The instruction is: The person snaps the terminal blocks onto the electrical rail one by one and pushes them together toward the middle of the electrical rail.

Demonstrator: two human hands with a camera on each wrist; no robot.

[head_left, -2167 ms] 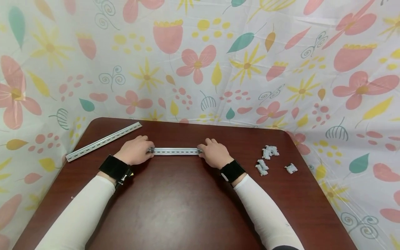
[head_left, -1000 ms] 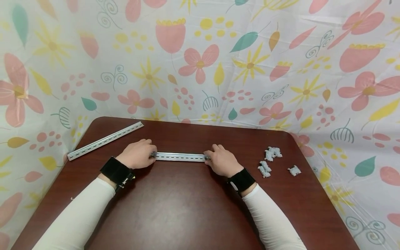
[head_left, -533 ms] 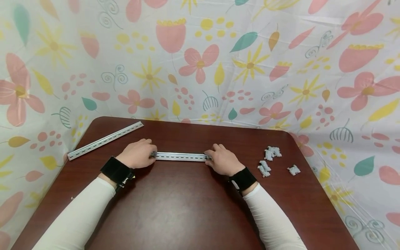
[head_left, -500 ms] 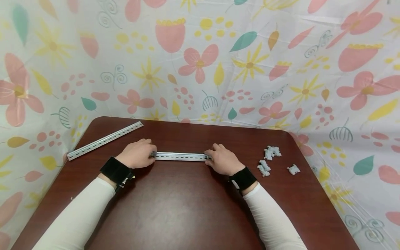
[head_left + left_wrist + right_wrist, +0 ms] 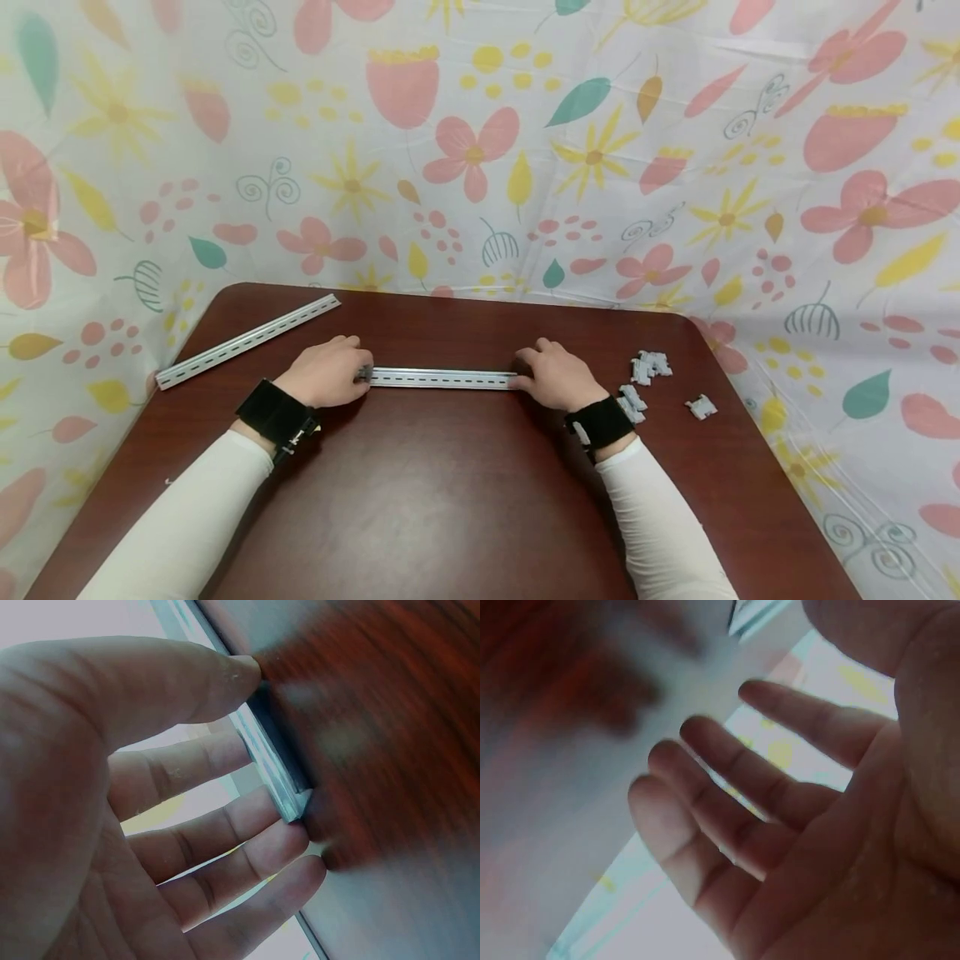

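Observation:
A slotted metal DIN rail (image 5: pixel 442 379) lies crosswise on the table between my two hands. My left hand (image 5: pixel 327 372) grips its left end; in the left wrist view the thumb (image 5: pixel 240 679) presses one side of the rail (image 5: pixel 271 761) and the fingertips meet the other. My right hand (image 5: pixel 558 375) is just off the right end, fingers spread and holding nothing. The right wrist view has the rail's end (image 5: pixel 754 613) at the top, apart from the right fingers (image 5: pixel 682 769).
A second DIN rail (image 5: pixel 247 342) lies slanted at the back left of the dark wooden table (image 5: pixel 420 500). Several small light-grey plastic clips (image 5: pixel 651 365) lie on the right, one by itself (image 5: pixel 702 407). A flower-printed curtain (image 5: pixel 480 208) stands behind the table.
The rail has slid a little toward me since the oldest frame. My right hand has let go of its right end and moved right. My left hand keeps its grip.

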